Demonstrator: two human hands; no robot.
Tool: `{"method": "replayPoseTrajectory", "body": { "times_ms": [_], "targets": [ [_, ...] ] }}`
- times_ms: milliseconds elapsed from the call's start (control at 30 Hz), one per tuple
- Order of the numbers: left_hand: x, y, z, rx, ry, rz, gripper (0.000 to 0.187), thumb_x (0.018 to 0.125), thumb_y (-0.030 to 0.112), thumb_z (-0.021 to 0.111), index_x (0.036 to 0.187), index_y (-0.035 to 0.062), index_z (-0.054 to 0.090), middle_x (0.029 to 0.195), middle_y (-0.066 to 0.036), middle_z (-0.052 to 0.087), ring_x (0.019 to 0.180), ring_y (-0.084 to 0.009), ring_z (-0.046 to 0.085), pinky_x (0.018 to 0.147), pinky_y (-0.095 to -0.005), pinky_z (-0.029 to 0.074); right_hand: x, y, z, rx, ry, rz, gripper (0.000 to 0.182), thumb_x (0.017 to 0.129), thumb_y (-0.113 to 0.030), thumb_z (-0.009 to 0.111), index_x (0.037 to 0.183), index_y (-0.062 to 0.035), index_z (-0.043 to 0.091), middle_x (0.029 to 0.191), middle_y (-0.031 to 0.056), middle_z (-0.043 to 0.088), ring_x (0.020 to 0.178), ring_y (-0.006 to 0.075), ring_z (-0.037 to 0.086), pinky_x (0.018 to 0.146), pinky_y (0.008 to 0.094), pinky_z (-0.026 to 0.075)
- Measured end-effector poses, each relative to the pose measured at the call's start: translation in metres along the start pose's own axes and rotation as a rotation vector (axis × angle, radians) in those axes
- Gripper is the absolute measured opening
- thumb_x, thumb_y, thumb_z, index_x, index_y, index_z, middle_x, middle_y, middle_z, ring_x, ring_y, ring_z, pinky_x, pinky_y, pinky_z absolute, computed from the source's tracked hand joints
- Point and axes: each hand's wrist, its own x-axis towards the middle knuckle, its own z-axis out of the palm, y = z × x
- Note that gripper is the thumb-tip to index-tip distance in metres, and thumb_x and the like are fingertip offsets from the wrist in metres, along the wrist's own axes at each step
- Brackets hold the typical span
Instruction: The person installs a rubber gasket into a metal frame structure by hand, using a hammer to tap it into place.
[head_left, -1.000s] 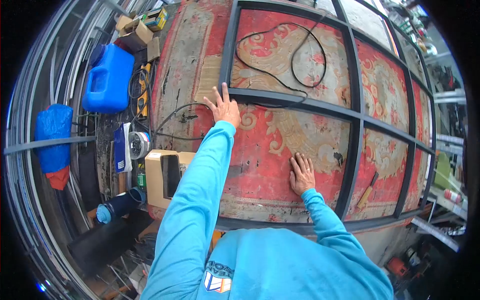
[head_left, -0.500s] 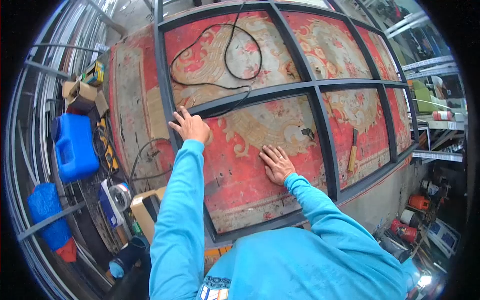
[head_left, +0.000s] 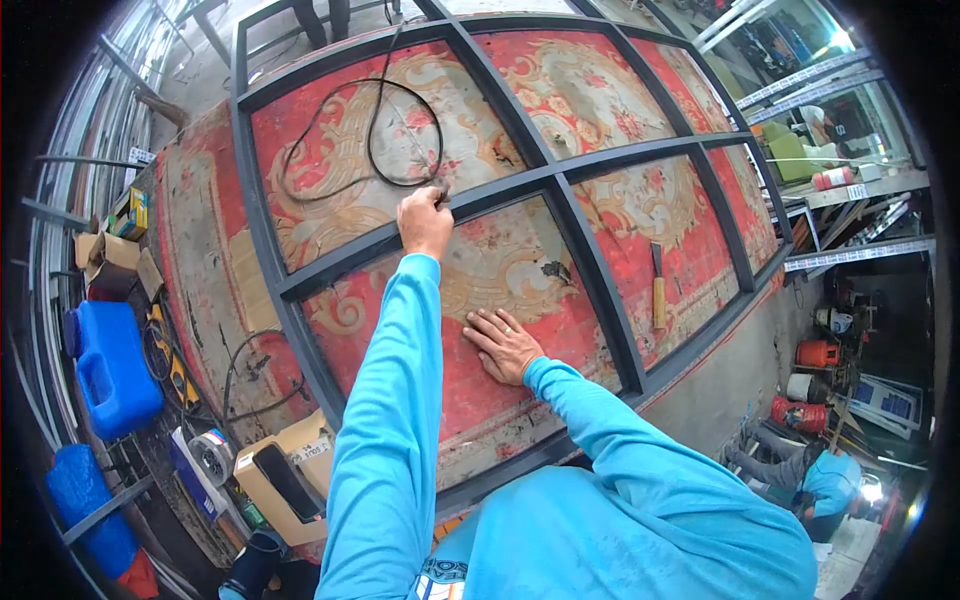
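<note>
My left hand [head_left: 425, 222] is closed around a black cable [head_left: 441, 140] just above a crossbar of the dark grey metal frame [head_left: 520, 182]. The cable's loop spreads over the upper left panel opening. Fingers outstretched, my right hand [head_left: 502, 346] lies flat on the worn red and cream floral covering [head_left: 470, 410] inside the lower left opening. To its right rests a tool with a wooden handle [head_left: 659, 302] and a narrow dark blade.
Along the left side are a blue jerrycan [head_left: 118, 375], an open cardboard box [head_left: 108, 262], a tape roll [head_left: 211, 457] and a phone [head_left: 287, 480] on a carton. A co-worker [head_left: 832, 482] is at lower right; another person's legs [head_left: 322, 20] show at the top.
My left hand has moved from the frame's left bar to the cable at the crossbar and closed on it. My right hand stays flat on the covering. The whole view has shifted.
</note>
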Motion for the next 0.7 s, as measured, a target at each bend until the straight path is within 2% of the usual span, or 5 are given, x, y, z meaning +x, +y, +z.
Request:
{"method": "replayPoseTrajectory", "body": {
  "times_ms": [33,333,500,667,700],
  "targets": [
    [-0.01,0.014,-0.002,-0.008,0.131,0.164,0.025,0.074,0.01,0.068,0.099,0.006,0.068,0.089,-0.013,0.07,0.091,-0.0341,0.064,0.085,-0.0418,0.049,-0.001,0.001,0.0,0.007,0.004,-0.009,0.055,0.091,-0.026,0.049,0.144,-0.0115,0.042,0.155,0.0121,0.033,0.145,0.0293,0.028,0.12,0.0471,0.018],
    [-0.105,0.122,-0.049,-0.315,-0.372,0.464,0.055,0.075,0.015,0.076,0.127,0.0062,0.058,0.093,-0.014,0.071,0.084,-0.0264,0.07,0.075,-0.0349,0.055,-0.003,-0.003,-0.015,0.033,-0.046,-0.005,0.053,0.091,-0.029,0.05,0.141,-0.0103,0.045,0.15,0.0151,0.038,0.141,0.0322,0.032,0.119,0.0483,0.02],
    [-0.172,0.184,-0.073,-0.079,-0.492,0.213,0.058,0.079,0.018,0.071,0.133,0.01,0.055,0.093,-0.019,0.071,0.084,-0.0358,0.069,0.08,-0.0437,0.054,-0.004,0.016,0.003,-0.042,0.364,-0.072,0.042,0.094,-0.033,0.049,0.128,-0.0086,0.056,0.131,0.0185,0.055,0.126,0.035,0.048,0.11,0.0509,0.034],
    [-0.223,0.184,-0.053,0.167,-0.103,0.151,0.044,0.082,0.02,0.07,0.125,0.0169,0.064,0.099,-0.011,0.071,0.101,-0.0244,0.064,0.104,-0.0655,0.03,0.051,0.105,-0.014,2.256,-0.238,0.399,0.045,0.098,-0.047,0.047,0.118,-0.0087,0.059,0.118,0.0157,0.063,0.112,0.0338,0.058,0.098,0.0499,0.046],
    [-0.232,0.184,-0.05,0.237,-0.04,0.121,0.038,0.082,0.02,0.07,0.12,0.0182,0.067,0.097,-0.007,0.072,0.103,-0.0229,0.063,0.106,-0.0661,0.027,0.04,0.115,-0.075,2.42,-0.117,0.181,0.059,0.095,-0.063,0.045,0.111,-0.0084,0.059,0.111,0.0119,0.066,0.1,0.0308,0.063,0.086,0.0475,0.053]
  ]
}}
